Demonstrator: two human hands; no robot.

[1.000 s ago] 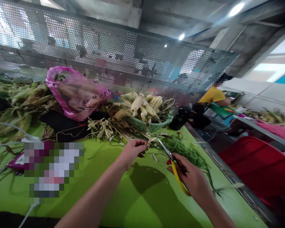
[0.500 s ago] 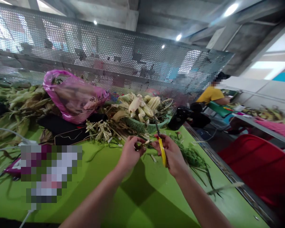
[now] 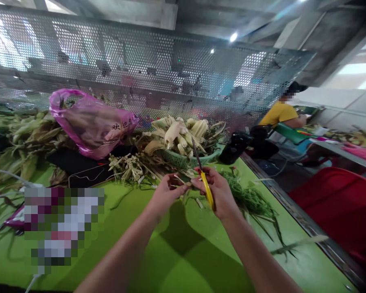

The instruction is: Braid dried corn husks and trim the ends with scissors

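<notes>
My left hand (image 3: 166, 195) is closed, thumb and fingers pinching a small pale strip (image 3: 180, 179) that looks like dried corn husk. My right hand (image 3: 221, 195) holds yellow-handled scissors (image 3: 207, 190) against the palm, their dark blades pointing up and away. Its thumb and fingertips meet the strip's near end, close to my left fingertips; the exact grip there is too small to make out. Just beyond my hands stands a green basket (image 3: 178, 160) heaped with pale husk pieces (image 3: 174, 135). Green stringy material (image 3: 253, 195) lies right of my right hand.
Husk scraps (image 3: 131, 169) lie behind my left hand, near a pink plastic bag (image 3: 91, 122). Dry husks (image 3: 27, 134) pile up at far left. A dark object (image 3: 233, 148) stands by the table edge. Beyond a red chair (image 3: 332, 211) sits a person in yellow (image 3: 279, 114).
My fingertips have come closer together, and the left thumb is now stretched toward the right fingers. The scissors have swung slightly left with the right hand. The view has shifted a little.
</notes>
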